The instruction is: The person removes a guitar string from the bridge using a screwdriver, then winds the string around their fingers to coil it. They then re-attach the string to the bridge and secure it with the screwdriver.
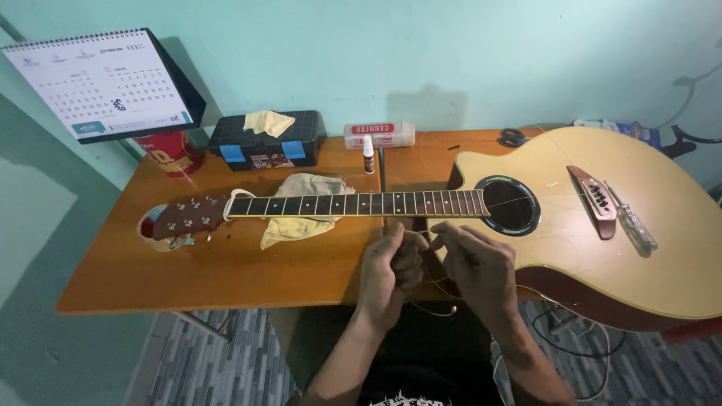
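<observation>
At the table's front edge, the left hand [389,272] and right hand [477,265] pinch a thin guitar string [435,310] beside the guitar [602,248]; a slipping grip could let it whip or kink.

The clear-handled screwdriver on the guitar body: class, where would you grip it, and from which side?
Grip the screwdriver by its thick clear handle, coming from above at the guitar's lower end. It lies flat beside the bridge, shaft pointing away, so the handle is the free, bulkier part.
</observation>
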